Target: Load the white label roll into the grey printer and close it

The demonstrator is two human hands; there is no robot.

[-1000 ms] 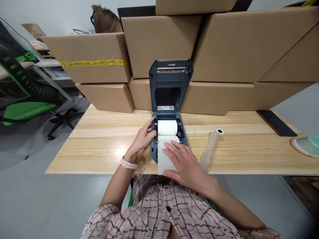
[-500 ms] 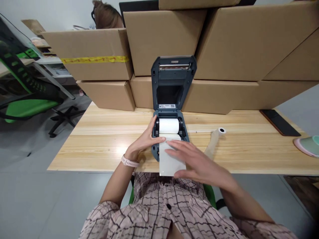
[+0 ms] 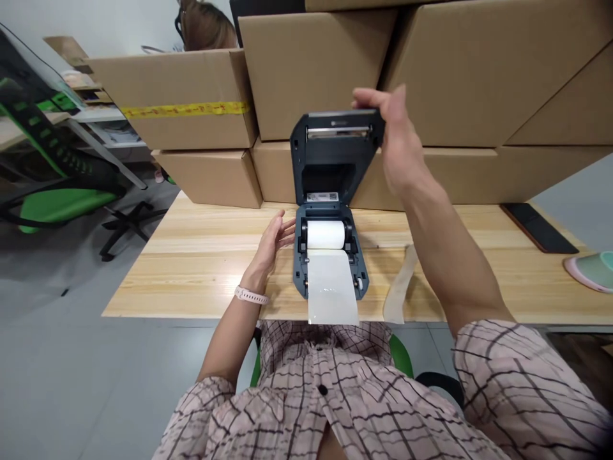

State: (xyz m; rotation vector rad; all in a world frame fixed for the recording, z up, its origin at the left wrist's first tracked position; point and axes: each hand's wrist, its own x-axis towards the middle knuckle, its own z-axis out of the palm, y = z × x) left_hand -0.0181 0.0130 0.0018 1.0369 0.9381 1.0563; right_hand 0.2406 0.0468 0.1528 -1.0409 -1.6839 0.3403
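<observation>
In the head view a dark grey label printer (image 3: 301, 271) stands on the wooden table, its lid (image 3: 330, 153) raised and tilted slightly forward. Inside sits a white label roll (image 3: 325, 235), and a label strip (image 3: 331, 287) runs from it over the printer's front. My right hand (image 3: 401, 150) grips the lid's upper right corner, some fingers hidden behind it. My left hand (image 3: 274, 243) is open, fingers stretched out at the printer's left side; whether they touch it I cannot tell.
Stacked cardboard boxes (image 3: 316, 70) line the table's back. A loose paper strip (image 3: 398, 291) lies right of the printer. Further right are a phone (image 3: 539, 228) and a green-and-pink object (image 3: 594, 271). A green office chair (image 3: 67, 199) stands left; a person's head shows behind the boxes.
My right hand has left the label strip and moved up to the lid, which now leans a little further forward. My left hand has drawn back from the label strip to the printer's left side.
</observation>
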